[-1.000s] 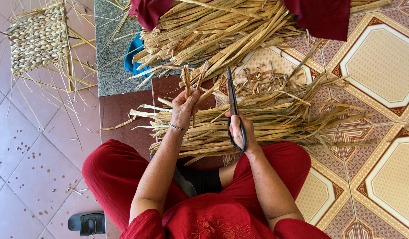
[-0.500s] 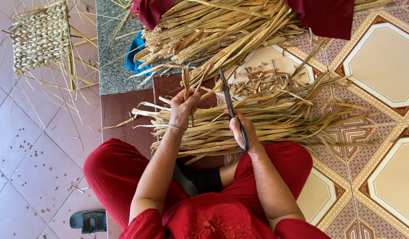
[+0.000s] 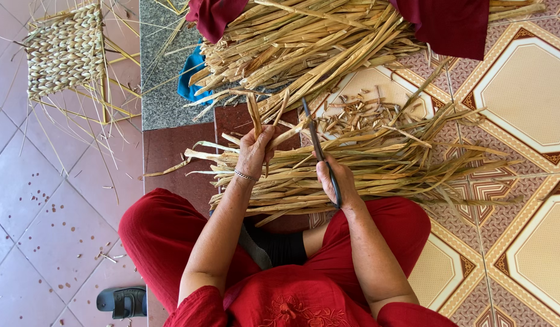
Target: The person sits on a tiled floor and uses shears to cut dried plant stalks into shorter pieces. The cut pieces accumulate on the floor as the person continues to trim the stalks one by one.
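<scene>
Dried reed strips gripped in left hand, scissors in right hand

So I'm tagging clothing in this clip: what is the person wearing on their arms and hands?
Both forearms are bare. Red sleeves end above the elbows, the same red as the rest of the clothing. The left hand has a thin beaded metal bracelet at the wrist. The right hand shows no bracelet, glove or watch; rings cannot be made out.
</scene>
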